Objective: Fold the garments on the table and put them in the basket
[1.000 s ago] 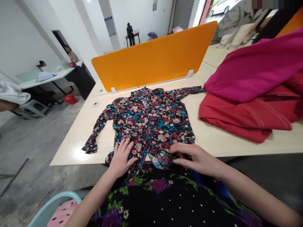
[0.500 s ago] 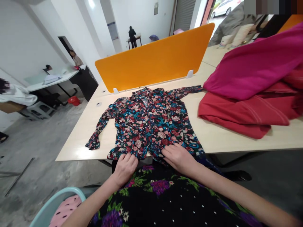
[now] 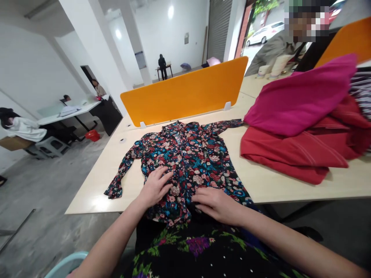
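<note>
A dark blouse with a red, pink and blue flower print [image 3: 185, 158] lies front up on the pale table, its sleeves spread to both sides. Its lower hem hangs over the near edge. My left hand [image 3: 156, 187] rests on the lower left front, fingers apart, holding nothing. At the hem right of the front opening, my right hand [image 3: 216, 202] has its fingers together and curled on the blouse's edge. The cloth under the right fingers is partly hidden.
Magenta cloth [image 3: 298, 100] lies on folded red fabric [image 3: 292, 150] to the right. An orange divider [image 3: 185, 92] stands behind the blouse on the table [image 3: 92, 193]. A light-blue tub [image 3: 68, 264] is on the floor at lower left. A person in grey [image 3: 269, 52] leans in beyond the table.
My left hand has let go of the hem and moved up onto the blouse front, its fingers spreading. My right hand stays by the hem. The blouse's lower left part now hangs further over the edge.
</note>
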`<action>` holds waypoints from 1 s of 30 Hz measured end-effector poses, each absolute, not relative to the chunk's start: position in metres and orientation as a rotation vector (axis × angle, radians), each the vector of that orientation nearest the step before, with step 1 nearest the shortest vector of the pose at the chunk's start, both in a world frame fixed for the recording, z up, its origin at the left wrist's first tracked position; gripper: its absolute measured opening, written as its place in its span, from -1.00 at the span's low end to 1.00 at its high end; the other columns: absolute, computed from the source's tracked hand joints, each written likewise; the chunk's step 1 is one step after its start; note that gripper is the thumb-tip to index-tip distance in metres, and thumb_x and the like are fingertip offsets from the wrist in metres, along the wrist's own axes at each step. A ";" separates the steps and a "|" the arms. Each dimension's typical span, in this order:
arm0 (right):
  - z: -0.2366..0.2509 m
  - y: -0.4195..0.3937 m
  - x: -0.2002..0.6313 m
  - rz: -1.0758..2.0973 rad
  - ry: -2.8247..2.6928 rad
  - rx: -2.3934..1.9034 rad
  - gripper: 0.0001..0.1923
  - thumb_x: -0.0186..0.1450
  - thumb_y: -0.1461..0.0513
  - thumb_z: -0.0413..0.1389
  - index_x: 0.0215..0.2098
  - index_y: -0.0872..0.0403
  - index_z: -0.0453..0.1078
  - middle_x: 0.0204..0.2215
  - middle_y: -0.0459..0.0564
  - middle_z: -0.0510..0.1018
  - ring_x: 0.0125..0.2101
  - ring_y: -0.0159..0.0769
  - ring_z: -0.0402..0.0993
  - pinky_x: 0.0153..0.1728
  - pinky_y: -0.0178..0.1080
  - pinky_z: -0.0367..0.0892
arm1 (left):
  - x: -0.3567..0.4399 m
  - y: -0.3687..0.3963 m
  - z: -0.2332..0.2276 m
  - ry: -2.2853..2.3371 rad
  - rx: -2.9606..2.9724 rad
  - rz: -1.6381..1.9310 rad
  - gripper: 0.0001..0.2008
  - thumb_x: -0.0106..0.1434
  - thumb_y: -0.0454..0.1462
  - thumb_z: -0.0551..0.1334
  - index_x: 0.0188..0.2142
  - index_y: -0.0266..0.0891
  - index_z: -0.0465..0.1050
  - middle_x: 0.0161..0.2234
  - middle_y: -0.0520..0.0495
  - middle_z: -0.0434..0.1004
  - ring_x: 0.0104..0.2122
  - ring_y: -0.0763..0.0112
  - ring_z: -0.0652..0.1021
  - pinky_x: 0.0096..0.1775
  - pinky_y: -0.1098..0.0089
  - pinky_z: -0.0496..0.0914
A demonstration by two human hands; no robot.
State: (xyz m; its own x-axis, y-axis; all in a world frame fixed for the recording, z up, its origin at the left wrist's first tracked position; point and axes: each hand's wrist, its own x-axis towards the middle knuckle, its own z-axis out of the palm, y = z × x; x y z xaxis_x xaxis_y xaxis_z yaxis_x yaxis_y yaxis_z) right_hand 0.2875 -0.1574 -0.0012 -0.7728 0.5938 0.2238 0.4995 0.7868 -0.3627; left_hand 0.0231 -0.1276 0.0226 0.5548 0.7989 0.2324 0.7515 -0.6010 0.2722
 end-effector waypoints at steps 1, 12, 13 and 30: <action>0.004 -0.154 0.287 0.390 -2.653 -0.864 -0.78 0.34 0.25 -0.02 -0.12 0.03 0.42 -0.26 0.02 0.47 -0.24 -0.27 0.39 -0.25 -0.25 0.23 | 0.022 -0.121 0.017 1.314 2.712 0.388 -0.51 0.30 -0.04 0.09 0.18 -0.10 0.24 0.23 -0.21 0.15 0.24 0.05 0.13 0.18 -0.05 0.09; 0.006 -0.046 0.303 0.457 -2.471 -1.083 -0.66 0.32 0.17 0.02 0.04 0.02 0.39 0.01 0.10 0.44 0.01 -0.18 0.36 0.00 -0.09 0.29 | 0.046 -0.079 0.022 1.400 2.841 0.187 -0.52 0.33 0.00 0.03 0.19 -0.03 0.23 0.24 -0.15 0.20 0.22 0.07 0.22 0.14 -0.12 0.15; -0.001 -0.032 0.303 0.340 -2.434 -1.208 -0.58 0.32 0.12 0.02 0.12 0.01 0.33 0.13 0.14 0.35 0.12 -0.08 0.26 0.06 0.04 0.22 | 0.054 -0.066 0.022 1.451 2.833 0.239 -0.53 0.34 -0.02 0.01 0.19 -0.06 0.23 0.25 -0.16 0.18 0.23 0.08 0.19 0.14 -0.11 0.16; -0.002 0.064 0.290 0.060 -2.334 -1.325 -0.54 0.39 -0.01 -0.17 0.15 -0.11 0.31 0.19 0.03 0.31 0.23 -0.08 0.10 0.15 0.17 0.08 | 0.094 -0.009 -0.029 1.595 2.639 0.288 -0.38 0.30 0.13 -0.10 0.27 0.01 0.08 0.33 -0.08 -0.01 0.28 -0.07 0.03 0.19 -0.26 -0.04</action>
